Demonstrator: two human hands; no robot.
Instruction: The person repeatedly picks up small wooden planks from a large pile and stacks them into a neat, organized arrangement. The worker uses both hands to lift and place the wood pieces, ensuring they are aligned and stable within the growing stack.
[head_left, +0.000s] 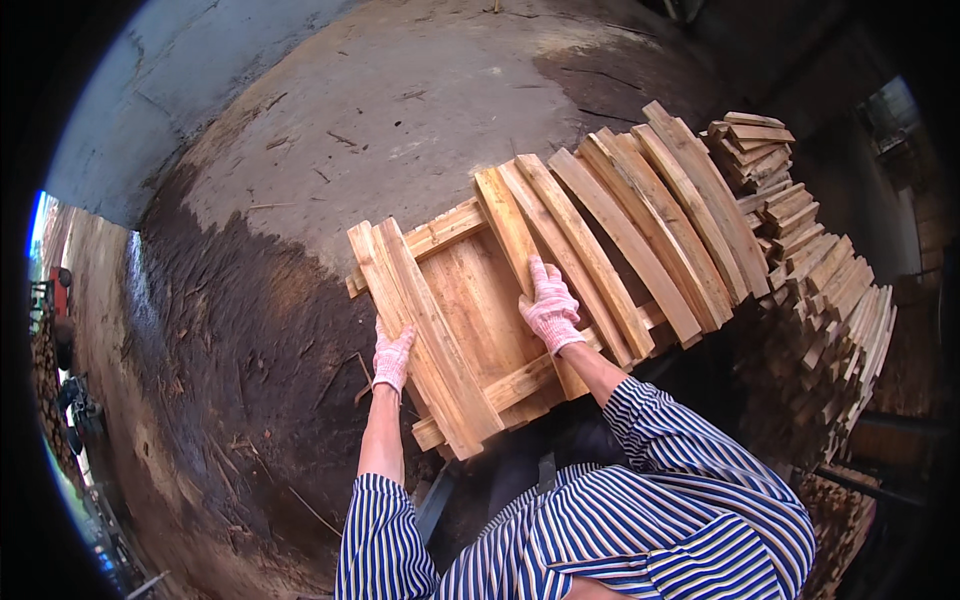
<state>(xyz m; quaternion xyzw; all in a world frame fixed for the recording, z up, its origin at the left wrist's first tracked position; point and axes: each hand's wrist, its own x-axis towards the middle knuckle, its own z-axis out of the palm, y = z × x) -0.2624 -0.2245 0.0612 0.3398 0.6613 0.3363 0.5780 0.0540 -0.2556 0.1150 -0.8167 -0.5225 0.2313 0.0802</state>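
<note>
Evidently squaring the layer, the left hand (392,356) is gripping the outermost plank (425,340) while the right hand (551,306), fingers flat, is pressing another slat (522,262) onto the cross rail (520,382).

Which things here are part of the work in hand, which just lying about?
In hand:
left hand on the left-edge slats
right hand on a middle slat
wooden frame beneath
row of laid slats

Lying about:
stacked slats at right
wood scraps on the ground
machinery at far left
</note>
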